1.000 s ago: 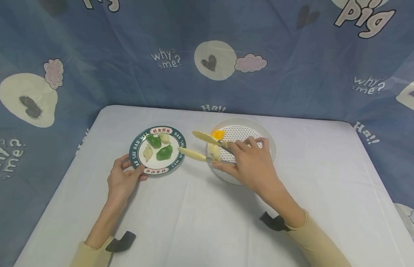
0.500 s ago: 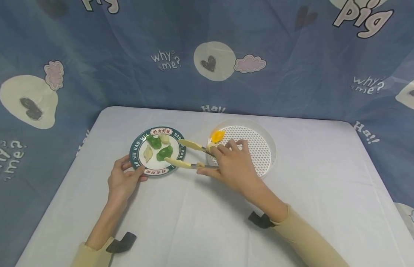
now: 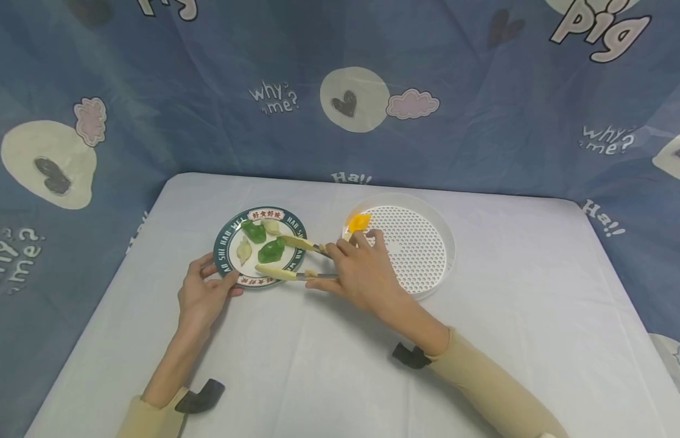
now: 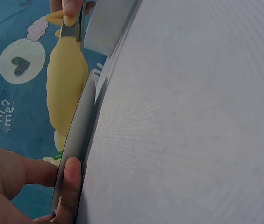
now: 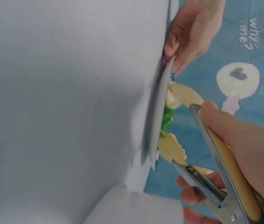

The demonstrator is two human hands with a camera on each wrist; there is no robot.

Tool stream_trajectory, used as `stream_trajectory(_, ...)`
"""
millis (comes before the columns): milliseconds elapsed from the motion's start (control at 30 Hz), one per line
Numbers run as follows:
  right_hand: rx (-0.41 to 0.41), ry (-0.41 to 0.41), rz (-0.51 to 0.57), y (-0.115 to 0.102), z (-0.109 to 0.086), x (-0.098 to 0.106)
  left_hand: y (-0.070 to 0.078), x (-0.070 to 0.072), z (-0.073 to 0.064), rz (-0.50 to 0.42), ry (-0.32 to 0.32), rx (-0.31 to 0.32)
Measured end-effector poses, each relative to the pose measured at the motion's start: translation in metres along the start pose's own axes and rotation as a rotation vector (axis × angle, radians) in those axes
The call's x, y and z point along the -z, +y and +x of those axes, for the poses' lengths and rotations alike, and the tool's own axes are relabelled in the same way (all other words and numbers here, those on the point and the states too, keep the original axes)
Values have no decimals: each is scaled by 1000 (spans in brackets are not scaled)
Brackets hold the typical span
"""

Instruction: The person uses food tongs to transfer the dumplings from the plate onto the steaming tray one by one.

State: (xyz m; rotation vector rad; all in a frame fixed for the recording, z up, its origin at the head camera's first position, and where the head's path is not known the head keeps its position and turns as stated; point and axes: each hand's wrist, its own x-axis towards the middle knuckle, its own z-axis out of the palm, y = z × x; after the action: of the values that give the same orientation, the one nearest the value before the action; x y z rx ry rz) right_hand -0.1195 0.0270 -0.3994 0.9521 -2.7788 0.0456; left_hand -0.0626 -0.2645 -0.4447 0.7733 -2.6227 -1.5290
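My left hand [image 3: 204, 297] pinches the near-left rim of a green-rimmed plate [image 3: 223, 243], thumb on top and fingers beneath. On it lie two green dumplings, one [image 3: 254, 231] at the back and one [image 3: 271, 250] at the right, and two pale dumplings, one [image 3: 244, 250] at the left and one [image 3: 271, 227] behind. My right hand [image 3: 367, 277] grips tongs [image 3: 276, 272] with pale yellow tips. The tips are spread on either side of the right green dumpling; in the right wrist view [image 5: 173, 148] they sit close to the plate. Contact with the dumpling cannot be judged.
A round white perforated tray [image 3: 413, 249] stands right of the plate, with an orange-yellow dumpling [image 3: 359, 222] at its left edge. My right hand covers part of that tray. White cloth [image 3: 296, 365] covers the table; a printed blue curtain [image 3: 219, 121] hangs behind.
My right hand has moved left with the spread tongs, from over the white tray to the plate. A pale dumpling seen in the tray is now behind my hand. My left hand stays on the plate.
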Motion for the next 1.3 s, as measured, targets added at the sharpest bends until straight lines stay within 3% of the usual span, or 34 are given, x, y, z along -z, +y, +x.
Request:
stream_trajectory(400,-3,58,-30,-9,8,-11,1,1,0,-6,-6,5)
stream_trajectory(600,-25,83,5,-12,7,-14,1,1,0,-2,-5,16)
stream_trajectory(1300,-54,73,33,-7,5,-12,0,0,0,11,4,22)
